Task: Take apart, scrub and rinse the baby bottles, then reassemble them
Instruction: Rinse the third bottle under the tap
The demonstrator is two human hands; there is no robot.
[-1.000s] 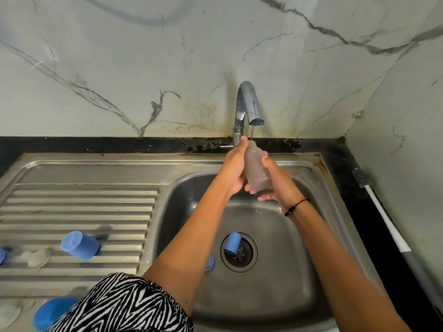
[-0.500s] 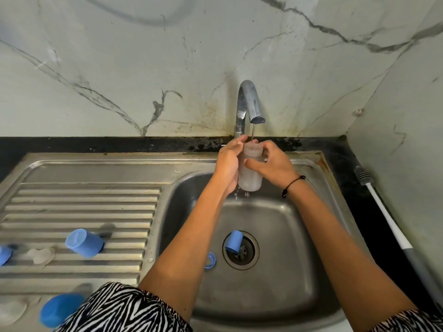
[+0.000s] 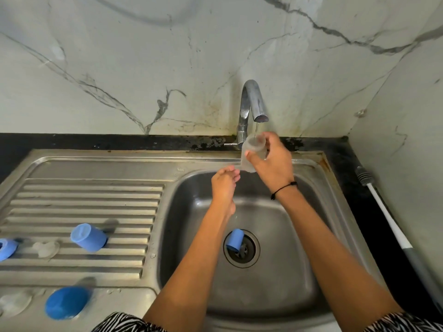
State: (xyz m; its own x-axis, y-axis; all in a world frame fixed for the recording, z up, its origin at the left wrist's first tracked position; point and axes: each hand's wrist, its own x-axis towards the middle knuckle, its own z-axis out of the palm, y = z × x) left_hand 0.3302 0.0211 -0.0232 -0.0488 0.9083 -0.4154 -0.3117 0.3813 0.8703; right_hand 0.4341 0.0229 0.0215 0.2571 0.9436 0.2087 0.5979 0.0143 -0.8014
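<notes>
Blue caps (image 3: 88, 240) lie on the drainboard (image 3: 84, 202) at left, then the left hand (image 3: 224, 185) hangs relaxed, holding nothing, just beside the frosted bottle (image 3: 253, 152) that right-hand fingers (image 3: 255, 157) clamp, mouth up, under the tap's (image 3: 251, 104) thin trickle; best kept centred there.

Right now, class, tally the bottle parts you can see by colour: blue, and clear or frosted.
Blue: 4 (drainboard cap, left-edge piece, near cap, drain cap)
Clear or frosted: 3 (bottle, upper teat, lower teat)
Total: 7
</notes>
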